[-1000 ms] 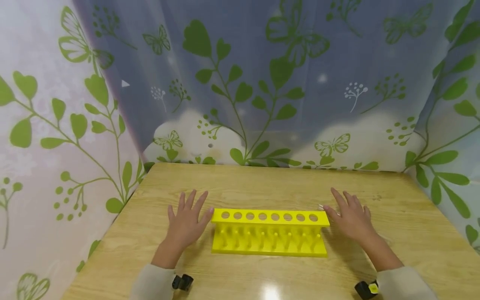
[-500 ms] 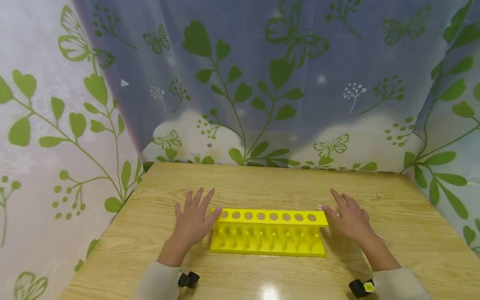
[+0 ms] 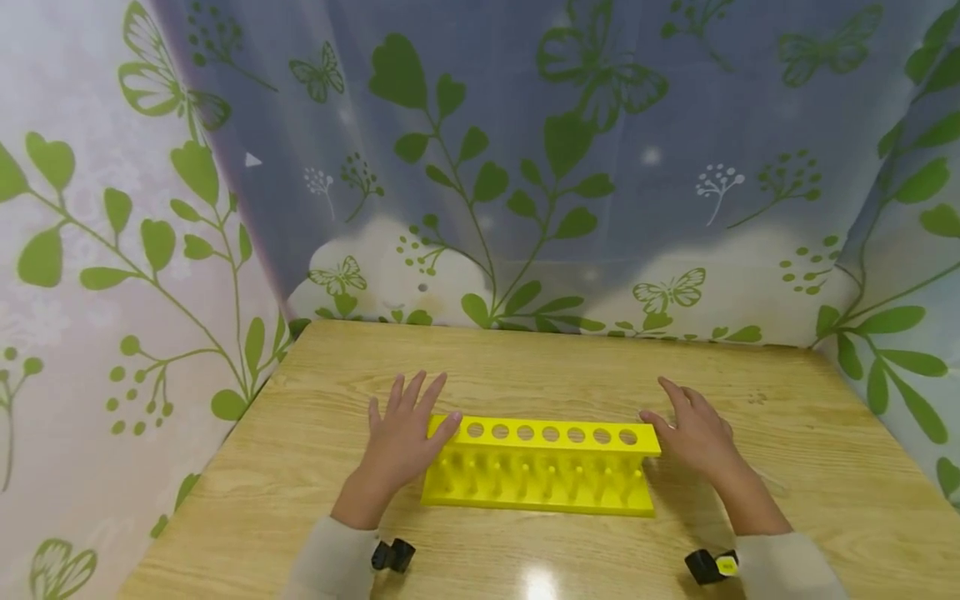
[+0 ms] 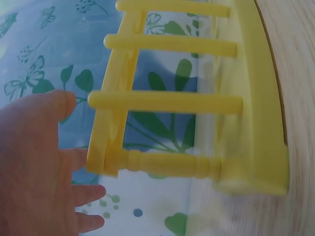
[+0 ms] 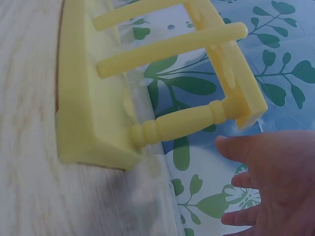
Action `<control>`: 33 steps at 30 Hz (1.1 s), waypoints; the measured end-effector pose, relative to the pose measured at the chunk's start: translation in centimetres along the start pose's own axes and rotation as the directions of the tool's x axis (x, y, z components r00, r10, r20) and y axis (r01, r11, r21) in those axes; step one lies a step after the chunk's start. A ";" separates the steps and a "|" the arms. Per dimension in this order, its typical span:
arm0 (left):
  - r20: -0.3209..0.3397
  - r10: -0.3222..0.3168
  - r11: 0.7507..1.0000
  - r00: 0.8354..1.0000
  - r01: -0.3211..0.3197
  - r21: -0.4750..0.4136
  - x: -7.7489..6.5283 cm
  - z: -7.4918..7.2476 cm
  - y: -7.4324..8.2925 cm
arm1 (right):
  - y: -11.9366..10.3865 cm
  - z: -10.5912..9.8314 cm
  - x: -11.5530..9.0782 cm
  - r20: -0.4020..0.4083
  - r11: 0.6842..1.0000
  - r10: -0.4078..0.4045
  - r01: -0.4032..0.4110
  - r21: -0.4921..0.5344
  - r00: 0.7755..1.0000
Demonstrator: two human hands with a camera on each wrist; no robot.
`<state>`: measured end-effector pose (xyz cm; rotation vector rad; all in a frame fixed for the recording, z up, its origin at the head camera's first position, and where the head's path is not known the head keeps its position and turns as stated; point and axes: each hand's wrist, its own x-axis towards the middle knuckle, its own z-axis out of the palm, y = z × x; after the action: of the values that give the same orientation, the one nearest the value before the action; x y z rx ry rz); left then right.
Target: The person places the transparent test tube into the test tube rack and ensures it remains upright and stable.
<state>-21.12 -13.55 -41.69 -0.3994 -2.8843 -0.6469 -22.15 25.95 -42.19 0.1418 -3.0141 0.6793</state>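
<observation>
A yellow test tube rack (image 3: 538,503) stands upright on the table, with a row of round holes along its top bar and a row of pegs on its base. My left hand (image 3: 401,442) is spread at the rack's left end, its thumb over the top bar's corner. In the left wrist view this hand (image 4: 32,162) has its fingers extended beside the top bar. My right hand (image 3: 697,437) is at the right end, fingers extended, thumb close to the bar. The right wrist view shows a small gap between this hand (image 5: 288,182) and the rack (image 5: 78,103).
The wooden table (image 3: 480,367) extends around the rack. Leaf-and-butterfly patterned cloth (image 3: 480,167) hangs behind and at both sides. A faint, clear, thin thing (image 3: 772,481) lies right of my right wrist; its kind is unclear.
My left hand has moved right, its thumb now reaching over the rack's left corner. My right hand has shifted very slightly. The rack stays in about the same place.
</observation>
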 end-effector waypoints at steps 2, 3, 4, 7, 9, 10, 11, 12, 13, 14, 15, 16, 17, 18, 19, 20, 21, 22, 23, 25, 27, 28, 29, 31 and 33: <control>0.002 0.008 1.000 1.000 -0.008 -0.005 0.0 0.1 0.3 | -0.3 0.0 0.0 0.002 1.000 0.006 -0.006 -0.006 1.000; 0.004 0.011 1.000 1.000 -0.011 -0.010 0.0 0.1 0.5 | -0.4 0.0 0.0 0.004 1.000 0.008 -0.008 -0.008 1.000; 0.001 0.018 1.000 1.000 -0.018 -0.012 0.1 0.2 0.7 | -0.5 0.0 0.1 0.005 1.000 0.010 -0.010 -0.010 1.000; 0.006 0.019 1.000 1.000 -0.019 -0.003 0.3 0.4 1.3 | -0.7 0.0 0.2 0.019 1.000 0.018 -0.018 -0.008 1.000; 0.007 0.016 1.000 1.000 -0.016 -0.002 0.3 0.5 1.6 | -0.8 0.0 0.2 0.028 1.000 0.021 -0.021 0.000 0.999; 0.009 0.016 1.000 1.000 -0.016 0.003 0.3 0.6 1.8 | -0.8 0.0 0.2 0.031 1.000 0.025 -0.025 0.003 0.999; 0.014 0.014 1.000 1.000 -0.014 0.003 0.3 0.7 1.9 | -0.8 0.0 0.2 0.033 1.000 0.028 -0.028 0.006 0.999; 0.011 0.019 1.000 1.000 -0.019 -0.002 0.3 0.8 2.1 | -0.8 0.0 0.2 0.032 1.000 0.030 -0.030 0.008 0.999; 0.012 0.019 1.000 1.000 -0.019 -0.003 0.3 0.9 2.2 | -0.8 0.0 0.2 0.030 0.999 0.031 -0.031 0.007 0.999; 0.010 0.021 1.000 1.000 -0.021 -0.004 0.2 0.9 2.3 | -0.8 0.0 0.1 0.027 0.999 0.031 -0.031 0.005 0.999; 0.007 0.025 1.000 1.000 -0.025 -0.005 0.2 1.0 2.4 | -0.7 0.0 0.2 0.024 1.000 0.030 -0.030 0.004 0.999; 0.003 0.026 1.000 1.000 -0.026 -0.008 0.1 1.0 2.5 | -0.7 0.0 0.2 0.021 1.000 0.029 -0.029 0.002 0.999; 0.002 0.028 1.000 1.000 -0.028 -0.006 0.0 1.0 2.6 | -0.6 0.0 0.2 0.017 1.000 0.026 -0.026 -0.003 1.000; 0.000 0.030 1.000 1.000 -0.030 -0.003 -0.1 1.0 2.7 | -0.6 0.0 0.3 0.015 1.000 0.024 -0.024 -0.004 1.000; 0.005 0.027 1.000 1.000 -0.027 0.003 -0.2 1.0 2.7 | -0.6 0.0 0.3 0.015 1.000 0.021 -0.021 -0.007 1.000; 0.009 0.029 1.000 1.000 -0.029 0.005 -0.3 1.0 2.8 | -0.5 0.0 0.4 0.014 1.000 0.018 -0.018 -0.009 1.000; 0.014 0.032 0.999 0.999 -0.032 0.010 -0.3 1.1 2.8 | -0.5 -0.1 0.4 0.011 1.000 0.015 -0.015 -0.014 1.000; 0.021 0.036 0.999 0.999 -0.036 0.013 -0.3 1.1 2.8 | -0.5 -0.1 0.4 0.009 1.000 0.012 -0.012 -0.021 1.000; 0.027 0.041 0.999 0.999 -0.041 0.017 -0.3 1.2 2.9 | -0.5 -0.2 0.4 0.006 1.000 0.010 -0.010 -0.027 1.000; 0.029 0.048 0.999 0.998 -0.049 0.021 -0.2 1.2 3.0 | -0.5 -0.3 0.4 -0.001 0.999 0.005 -0.005 -0.036 1.000; 0.024 0.052 0.998 0.998 -0.053 0.026 -0.2 1.2 3.1 | -0.5 -0.5 0.4 -0.003 0.999 0.001 -0.001 -0.039 1.000; 0.022 0.051 0.998 0.998 -0.052 0.029 -0.2 1.3 3.1 | -0.6 -0.6 0.4 0.005 0.999 0.002 -0.002 -0.038 1.000; 0.020 0.049 0.998 0.999 -0.050 0.032 -0.3 1.3 3.1 | -0.6 -0.7 0.4 0.016 0.999 0.005 -0.004 -0.035 1.000; 0.019 0.047 0.998 0.999 -0.048 0.038 -0.4 1.3 3.1 | -0.6 -0.8 0.3 0.045 0.999 0.013 -0.011 -0.036 0.999; 0.018 0.048 0.998 0.999 -0.049 0.039 -0.5 1.4 3.2 | -0.6 -0.9 0.3 0.077 0.999 0.022 -0.019 -0.037 0.997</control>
<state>-19.80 -10.30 -41.78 -0.4704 -2.8888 -0.5807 -22.35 25.77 -41.13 0.1387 -3.1044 0.6345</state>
